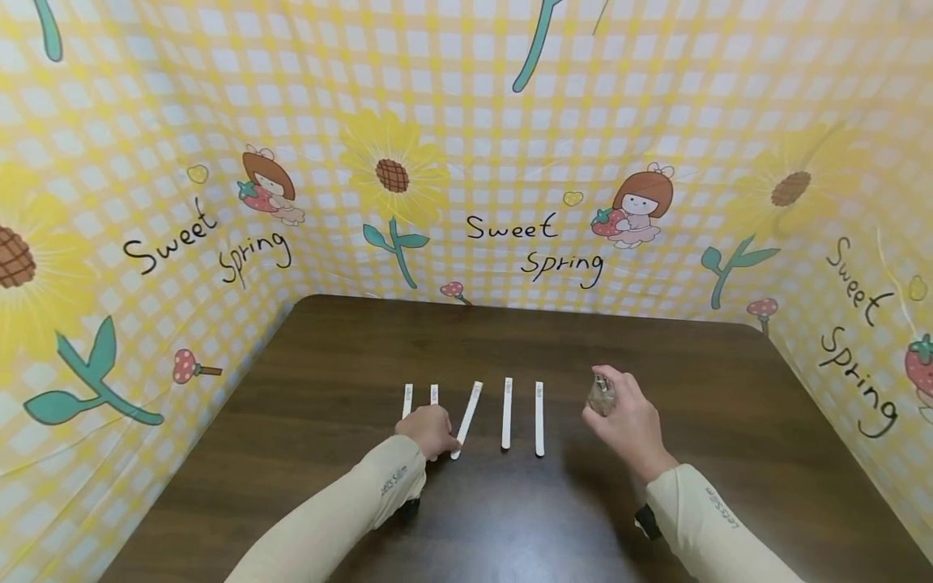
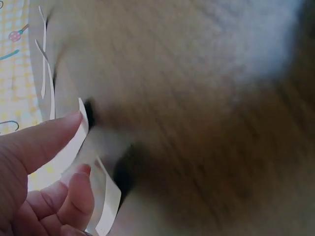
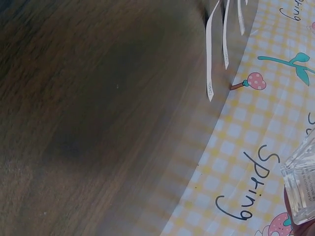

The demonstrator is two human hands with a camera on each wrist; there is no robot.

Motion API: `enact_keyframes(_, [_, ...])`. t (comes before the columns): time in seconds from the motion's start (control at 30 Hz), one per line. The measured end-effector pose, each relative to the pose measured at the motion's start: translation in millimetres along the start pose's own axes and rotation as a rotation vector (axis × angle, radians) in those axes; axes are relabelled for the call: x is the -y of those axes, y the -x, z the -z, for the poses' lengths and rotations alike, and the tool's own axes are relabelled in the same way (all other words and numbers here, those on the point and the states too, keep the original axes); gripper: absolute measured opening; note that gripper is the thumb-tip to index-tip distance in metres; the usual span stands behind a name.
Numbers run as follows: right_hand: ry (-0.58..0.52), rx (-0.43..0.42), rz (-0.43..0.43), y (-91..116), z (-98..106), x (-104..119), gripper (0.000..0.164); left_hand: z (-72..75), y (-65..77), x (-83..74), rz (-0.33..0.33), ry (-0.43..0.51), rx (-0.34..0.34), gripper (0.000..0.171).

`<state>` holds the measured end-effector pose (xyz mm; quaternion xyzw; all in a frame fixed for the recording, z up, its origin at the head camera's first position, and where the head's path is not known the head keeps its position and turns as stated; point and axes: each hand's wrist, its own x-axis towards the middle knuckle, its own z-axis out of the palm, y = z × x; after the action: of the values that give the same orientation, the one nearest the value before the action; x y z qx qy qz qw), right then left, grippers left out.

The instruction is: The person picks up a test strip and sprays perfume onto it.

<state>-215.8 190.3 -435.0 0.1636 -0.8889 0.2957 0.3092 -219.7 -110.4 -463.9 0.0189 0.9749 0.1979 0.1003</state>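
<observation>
My left hand (image 1: 428, 431) is low over the table, its thumb straight and touching the near end of a slanted white paper scent strip (image 1: 470, 409). In the left wrist view the other fingers bend beside a neighbouring strip (image 2: 110, 209), which the hand partly covers in the head view. To the right, my right hand (image 1: 628, 421) holds a small clear glass perfume bottle (image 1: 601, 398) above the table, index finger on its top and thumb at its side. At the right wrist view's edge only part of the bottle (image 3: 301, 184) shows.
Several scent strips lie in a row on the dark wooden table (image 1: 350, 348), including two straight ones (image 1: 506, 413) right of the slanted strip. Small writing marks their far ends. A yellow checked cloth (image 1: 481, 146) with printed flowers stands up behind the table and along both sides.
</observation>
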Motion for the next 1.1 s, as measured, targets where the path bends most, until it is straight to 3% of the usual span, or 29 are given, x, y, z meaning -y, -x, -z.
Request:
enact_keyframes(0.17, [0.002, -0.001, 0.017, 0.8, 0.0, -0.1, 0.058, 3.5, -2.5, 1.9, -0.039, -0.008, 0.0, 0.014])
enact_keyframes(0.7, [-0.013, -0.014, 0.047, -2.8, 4.6, -1.3, 0.057, 0.9, -13.2, 4.8, -0.132, -0.138, -0.106, 0.019])
enact_keyframes(0.87, [-0.013, 0.013, 0.011, -2.2, 6.0, 1.3, 0.056, 0.7, -13.8, 6.4, -0.138, -0.153, -0.102, 0.015])
enact_keyframes(1.1, [-0.013, 0.023, 0.001, -0.1, 6.3, 2.2, 0.055, 4.5, -11.4, 3.7, -0.141, -0.131, -0.085, 0.022])
